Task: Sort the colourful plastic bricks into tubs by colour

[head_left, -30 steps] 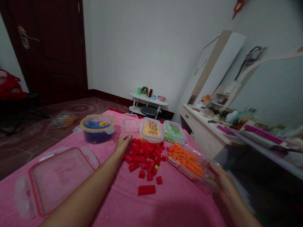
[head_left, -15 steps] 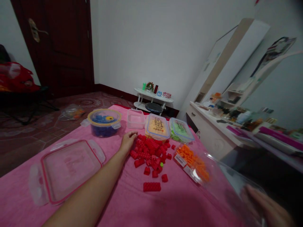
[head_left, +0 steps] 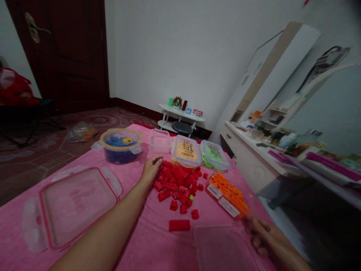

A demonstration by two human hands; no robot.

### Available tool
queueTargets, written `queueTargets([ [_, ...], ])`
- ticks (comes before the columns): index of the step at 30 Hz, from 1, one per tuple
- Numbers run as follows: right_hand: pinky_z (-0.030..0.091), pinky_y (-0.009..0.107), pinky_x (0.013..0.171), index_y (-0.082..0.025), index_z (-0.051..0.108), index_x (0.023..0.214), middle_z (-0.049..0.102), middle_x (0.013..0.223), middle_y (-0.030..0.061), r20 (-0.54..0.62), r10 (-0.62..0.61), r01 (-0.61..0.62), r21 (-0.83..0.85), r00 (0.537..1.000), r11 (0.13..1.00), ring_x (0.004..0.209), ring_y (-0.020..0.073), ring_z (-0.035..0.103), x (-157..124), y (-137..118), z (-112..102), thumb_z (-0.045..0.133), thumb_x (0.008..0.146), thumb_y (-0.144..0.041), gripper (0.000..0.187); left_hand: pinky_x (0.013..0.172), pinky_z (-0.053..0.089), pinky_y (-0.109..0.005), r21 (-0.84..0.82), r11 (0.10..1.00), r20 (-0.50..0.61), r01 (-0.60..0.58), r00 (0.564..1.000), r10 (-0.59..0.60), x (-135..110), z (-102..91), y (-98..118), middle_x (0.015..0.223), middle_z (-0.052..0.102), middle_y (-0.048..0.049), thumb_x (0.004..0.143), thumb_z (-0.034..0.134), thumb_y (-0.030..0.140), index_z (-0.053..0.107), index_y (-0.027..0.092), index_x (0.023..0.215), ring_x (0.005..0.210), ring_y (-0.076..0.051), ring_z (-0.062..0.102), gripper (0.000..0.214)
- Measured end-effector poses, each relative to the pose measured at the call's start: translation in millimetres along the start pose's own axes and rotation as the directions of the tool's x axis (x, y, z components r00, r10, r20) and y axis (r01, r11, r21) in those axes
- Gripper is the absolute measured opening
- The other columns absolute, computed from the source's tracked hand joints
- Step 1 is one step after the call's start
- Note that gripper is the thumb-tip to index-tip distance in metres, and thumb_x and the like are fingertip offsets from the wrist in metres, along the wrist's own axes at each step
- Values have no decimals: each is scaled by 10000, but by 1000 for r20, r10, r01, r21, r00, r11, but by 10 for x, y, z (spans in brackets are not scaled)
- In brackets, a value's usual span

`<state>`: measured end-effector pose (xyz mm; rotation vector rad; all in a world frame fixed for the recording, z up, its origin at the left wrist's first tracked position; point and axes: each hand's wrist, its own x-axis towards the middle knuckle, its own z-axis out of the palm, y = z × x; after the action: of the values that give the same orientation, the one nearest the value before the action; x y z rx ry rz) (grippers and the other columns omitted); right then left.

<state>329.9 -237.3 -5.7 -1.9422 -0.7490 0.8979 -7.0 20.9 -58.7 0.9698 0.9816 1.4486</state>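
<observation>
A heap of red toy bricks (head_left: 180, 180) lies on the pink cloth (head_left: 149, 233), with one longer red brick (head_left: 179, 225) in front of it. My left hand (head_left: 151, 168) rests against the heap's left edge, fingers loosely bent and partly hidden. At the lower right, my right hand (head_left: 263, 235) grips the edge of a clear plastic container (head_left: 225, 244) low over the cloth. Just beyond that hand is a clear box of orange bricks (head_left: 228, 194) with white labels. A clear lid with a red seal (head_left: 79, 205) lies at the left.
Farther back stand a round tub of blue pieces (head_left: 121, 146), a small clear box (head_left: 160, 142), and lidded boxes of yellow (head_left: 186, 150) and green pieces (head_left: 216, 154). A cluttered white dresser (head_left: 245, 150) is at the right. A bag (head_left: 81, 131) lies on the floor.
My right hand has moved left and inward, bringing the clear container down in front of the orange bricks' box. My left hand stays at the red heap. The view has shifted slightly.
</observation>
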Motion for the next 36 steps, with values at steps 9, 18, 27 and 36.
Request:
queueTargets([
  [9,536,276,487,-215,532,1171,620,1198,133,47,143,-150,212,989,966,671,189,683,336,-305,-125,545,765,-656,600,966,409,-387,284,940,226,-188,966,125,-49,52,18,1082,691,-98,708,651,390,712,171,1023,1037,-275,602,388],
  [18,535,245,551,-142,537,1149,711,902,132,119,172,-187,127,978,974,695,200,700,454,-426,75,653,761,-398,479,610,416,-264,391,881,323,-267,936,141,-104,50,82,602,632,-24,734,595,424,687,181,588,625,-197,554,298],
  [27,548,275,531,-182,434,1287,711,918,95,218,-45,-29,326,975,945,711,248,700,94,-544,356,713,671,-318,690,835,455,-327,194,975,282,-112,958,54,-173,80,142,855,722,-80,752,582,553,741,152,832,890,-254,632,438],
  [36,554,293,645,-122,496,1245,667,1033,108,85,-460,445,154,884,882,761,209,654,-139,-1047,1206,696,653,-360,669,912,426,-366,-91,993,306,82,951,-50,-158,31,207,1099,683,-138,751,417,749,680,141,1081,1027,-265,621,740],
])
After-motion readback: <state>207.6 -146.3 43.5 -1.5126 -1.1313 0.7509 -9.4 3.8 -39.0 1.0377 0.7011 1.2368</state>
